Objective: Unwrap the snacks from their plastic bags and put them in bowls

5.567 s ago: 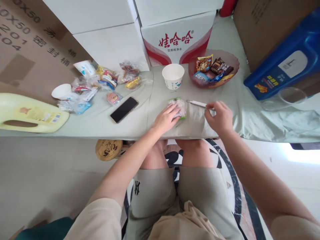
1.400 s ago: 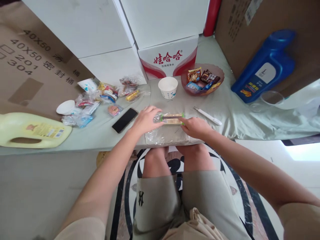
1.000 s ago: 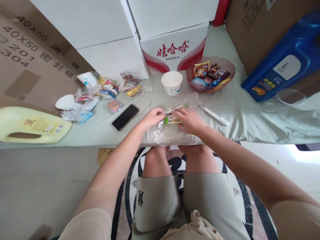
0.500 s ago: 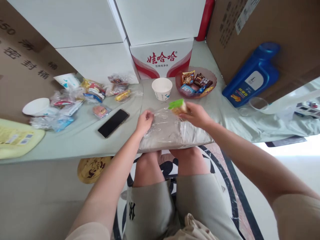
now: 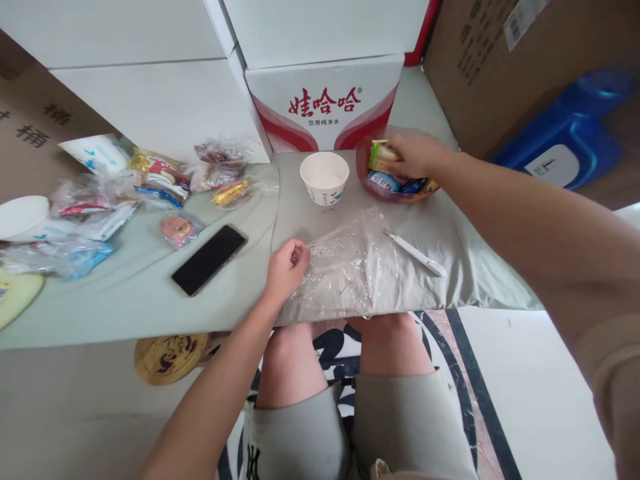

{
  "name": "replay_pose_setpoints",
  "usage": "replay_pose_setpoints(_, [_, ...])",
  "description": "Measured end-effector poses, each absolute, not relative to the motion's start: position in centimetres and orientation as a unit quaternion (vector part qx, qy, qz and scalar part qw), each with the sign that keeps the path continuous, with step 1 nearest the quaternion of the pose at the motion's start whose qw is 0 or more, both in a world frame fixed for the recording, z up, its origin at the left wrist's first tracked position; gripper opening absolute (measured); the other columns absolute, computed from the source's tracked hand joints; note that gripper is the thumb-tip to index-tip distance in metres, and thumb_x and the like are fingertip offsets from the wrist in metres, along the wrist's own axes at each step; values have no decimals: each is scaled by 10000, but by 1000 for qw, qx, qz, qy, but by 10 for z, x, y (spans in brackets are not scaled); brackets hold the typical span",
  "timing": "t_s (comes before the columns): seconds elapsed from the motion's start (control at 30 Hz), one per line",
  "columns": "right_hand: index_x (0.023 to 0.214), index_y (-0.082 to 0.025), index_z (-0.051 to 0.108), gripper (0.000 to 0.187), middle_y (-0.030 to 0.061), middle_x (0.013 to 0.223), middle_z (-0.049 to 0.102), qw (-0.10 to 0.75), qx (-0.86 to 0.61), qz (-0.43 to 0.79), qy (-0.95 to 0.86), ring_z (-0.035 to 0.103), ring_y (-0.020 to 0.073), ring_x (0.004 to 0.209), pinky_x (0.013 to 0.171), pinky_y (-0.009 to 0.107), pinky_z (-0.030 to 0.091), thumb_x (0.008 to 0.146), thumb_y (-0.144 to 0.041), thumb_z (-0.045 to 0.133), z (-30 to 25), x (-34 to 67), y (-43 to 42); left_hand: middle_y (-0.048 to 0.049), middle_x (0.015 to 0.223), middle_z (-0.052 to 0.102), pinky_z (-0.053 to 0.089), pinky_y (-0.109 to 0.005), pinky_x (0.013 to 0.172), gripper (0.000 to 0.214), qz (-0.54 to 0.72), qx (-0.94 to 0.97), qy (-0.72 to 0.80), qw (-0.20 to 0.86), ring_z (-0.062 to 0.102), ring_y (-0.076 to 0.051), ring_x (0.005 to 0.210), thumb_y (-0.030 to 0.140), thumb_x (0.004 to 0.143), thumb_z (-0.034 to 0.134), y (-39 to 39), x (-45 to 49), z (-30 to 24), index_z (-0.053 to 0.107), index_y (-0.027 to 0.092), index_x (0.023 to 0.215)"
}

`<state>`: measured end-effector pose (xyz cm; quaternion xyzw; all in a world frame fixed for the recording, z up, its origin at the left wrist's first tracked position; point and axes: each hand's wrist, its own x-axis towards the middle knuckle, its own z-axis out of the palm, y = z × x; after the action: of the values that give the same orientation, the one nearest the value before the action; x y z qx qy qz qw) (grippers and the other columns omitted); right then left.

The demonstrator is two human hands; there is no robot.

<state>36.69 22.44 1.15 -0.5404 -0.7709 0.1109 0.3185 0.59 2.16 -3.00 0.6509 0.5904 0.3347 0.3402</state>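
My right hand [image 5: 415, 157] is over the reddish see-through bowl [image 5: 367, 189] and grips a small snack packet [image 5: 383, 153] with a green end. Other wrapped snacks [image 5: 383, 181] lie in that bowl, partly hidden by the hand. My left hand [image 5: 289, 265] rests on the cloth with curled fingers, pinching the edge of a clear plastic bag [image 5: 345, 263] that lies flat and crumpled. Just beyond the bag stands a white paper bowl [image 5: 325, 183] with a blue print. A slim white tool [image 5: 415, 253], perhaps a cutter, lies right of the bag.
On the left are a black phone [image 5: 209, 260], a wrapped snack [image 5: 180, 230], several bagged snacks [image 5: 160, 177] and two more paper bowls [image 5: 97, 153]. White cartons [image 5: 325, 100] form the back. A blue bottle [image 5: 565, 143] is at the right, by a brown box [image 5: 495, 67].
My right hand has carried the snack packet from above the plastic bag up and right to the reddish bowl. The white tool now shows. My left hand stays at the bag's edge.
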Motion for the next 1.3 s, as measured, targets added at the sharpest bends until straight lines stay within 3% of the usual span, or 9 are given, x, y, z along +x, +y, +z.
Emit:
replay_pose_setpoints(0.2, [654, -201, 524, 478, 54, 883, 737, 209, -501, 53, -838, 657, 125, 929, 874, 253, 472, 796, -616, 713, -13, 385, 243, 41, 634, 531, 350, -234, 563, 123, 326, 648, 591, 354, 445, -103, 555, 328, 874, 554, 21, 6, -30, 564, 219, 818])
replay_pose_setpoints(0.3, [663, -182, 511, 539, 78, 960, 741, 189, -506, 58, -840, 668, 111, 934, 862, 238, 466, 869, -678, 550, -22, 387, 248, 42, 631, 527, 344, -234, 555, 122, 325, 652, 587, 353, 438, -101, 547, 325, 873, 553, 23, 6, -32, 571, 217, 820])
replay_pose_setpoints(0.4, [728, -149, 547, 561, 118, 1049, 727, 179, -543, 73, -817, 658, 147, 1018, 918, 294, 457, 935, -656, 426, -16, 376, 242, 47, 619, 514, 340, -234, 552, 130, 320, 662, 587, 340, 437, -102, 542, 328, 876, 550, 24, 6, -32, 570, 215, 817])
replay_pose_setpoints(0.6, [1089, -164, 630, 227, 145, 1189, 671, 265, -555, 8, -788, 586, 292, 1186, 1051, 488, 426, 956, -333, 556, 31, 328, 124, 37, 658, 554, 379, -231, 629, 105, 309, 668, 597, 320, 493, -110, 614, 293, 868, 557, 26, 10, -30, 583, 205, 816])
replay_pose_setpoints(0.73, [1229, -194, 639, 376, 131, 1214, 693, 173, -388, 130, -896, 633, 297, 1147, 998, 494, 494, 940, -407, 528, 7, 301, 1, 29, 650, 583, 376, -228, 599, 139, 264, 669, 585, 375, 510, -119, 595, 315, 899, 544, 40, 12, -27, 605, 206, 836])
replay_pose_setpoints(0.87, [1410, -192, 572, 588, 137, 1547, 504, 96, -378, 136, -911, 443, 353, 1437, 1165, 579, 356, 888, -460, 614, -36, 293, -59, 9, 678, 635, 388, -248, 550, 140, 172, 657, 606, 414, 496, -118, 482, 250, 899, 527, 79, 5, -10, 611, 197, 801])
replay_pose_setpoints(1.07, [1421, -233, 571, 608, 117, 1538, 522, 115, -405, 136, -897, 428, 342, 1456, 1192, 596, 302, 880, -505, 624, -43, 297, -63, -57, 788, 670, 459, -301, 835, 184, 254, 693, 662, 129, 637, -195, 828, 230, 926, 501, 83, -5, 33, 655, 169, 845])
replay_pose_setpoints(1.2, [1422, -213, 557, 594, 157, 1544, 495, 201, -416, 195, -865, 507, 348, 1388, 1126, 577, 405, 924, -535, 532, -45, 302, -61, -87, 1133, 723, 445, -373, 1057, 265, 133, 842, 481, 204, 636, -244, 1130, 339, 832, 670, 6, -3, 27, 696, 196, 1054])
replay_pose_setpoints(1.3, [1440, -220, 531, 604, 171, 1606, 389, 285, -448, 287, -797, 569, 340, 1318, 1034, 522, 508, 927, -540, 522, -51, 309, -46, -105, 1490, 564, 317, -500, 1209, 565, 28, 872, 433, 226, 419, -339, 1452, 338, 717, 802, -41, -6, 8, 665, 242, 1257])
